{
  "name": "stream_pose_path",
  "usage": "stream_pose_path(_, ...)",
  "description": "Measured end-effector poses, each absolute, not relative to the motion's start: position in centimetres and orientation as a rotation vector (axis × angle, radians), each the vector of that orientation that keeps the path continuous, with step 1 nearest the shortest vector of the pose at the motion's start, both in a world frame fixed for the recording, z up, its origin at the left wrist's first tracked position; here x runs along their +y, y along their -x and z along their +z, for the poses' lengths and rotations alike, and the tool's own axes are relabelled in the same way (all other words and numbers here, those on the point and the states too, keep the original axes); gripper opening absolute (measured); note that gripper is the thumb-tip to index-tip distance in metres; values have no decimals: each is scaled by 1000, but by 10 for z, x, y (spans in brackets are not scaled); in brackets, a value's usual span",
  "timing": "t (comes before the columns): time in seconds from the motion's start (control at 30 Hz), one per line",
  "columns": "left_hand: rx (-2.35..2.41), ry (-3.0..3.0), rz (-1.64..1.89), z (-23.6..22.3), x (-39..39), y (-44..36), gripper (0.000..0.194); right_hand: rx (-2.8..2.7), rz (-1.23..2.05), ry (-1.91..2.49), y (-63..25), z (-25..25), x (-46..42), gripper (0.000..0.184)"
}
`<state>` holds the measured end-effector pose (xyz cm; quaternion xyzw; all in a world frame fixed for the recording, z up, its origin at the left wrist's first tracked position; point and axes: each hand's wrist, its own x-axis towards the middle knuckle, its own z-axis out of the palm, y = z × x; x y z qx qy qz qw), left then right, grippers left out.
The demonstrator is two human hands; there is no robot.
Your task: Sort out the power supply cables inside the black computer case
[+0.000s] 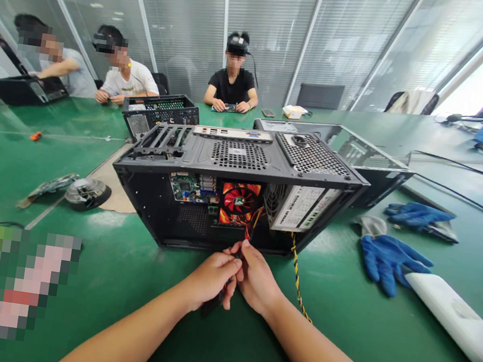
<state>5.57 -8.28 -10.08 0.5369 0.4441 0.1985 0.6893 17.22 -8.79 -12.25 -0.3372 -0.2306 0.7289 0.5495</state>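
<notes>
A black computer case [139, 202] lies in front of me with its open side towards me. Inside it are a green motherboard [186, 187], a red-and-black fan [240, 199] and a power supply [304, 209] with a white label. Red, black and yellow wires [255, 222] run down from inside the case to my fingers. My left hand [215, 276] and my right hand [258, 278] meet at the case's near edge, both closed on the end of this cable. A dark part shows below my left hand, too hidden to name. Yellow-and-black twisted wires [296, 269] hang out beside my right wrist.
Blue gloves [385, 261] and a white power strip [456, 319] lie at right. A fan-like cooler [87, 192] and a circuit board [49, 189] lie at left. Another case [380, 182] stands behind mine. Several people sit across the green table [121, 332].
</notes>
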Motion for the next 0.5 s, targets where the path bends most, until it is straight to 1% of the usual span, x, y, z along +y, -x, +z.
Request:
stream_pose_path(0.17,1194,-1591,495,-105,-87,-58,33,-536,1745,803,-171,-122,-88,28)
stream_pose_path(0.27,1230,-1680,530,-106,-89,-59,32,-523,1736,805,-171,-121,-88,27)
stream_pose_path(0.37,1186,-1558,502,-103,-88,-59,32,-516,1750,795,-172,-121,-89,28)
stream_pose_path(0.5,997,-1124,447,-100,-83,-56,34,-518,1751,787,-172,-121,-89,32)
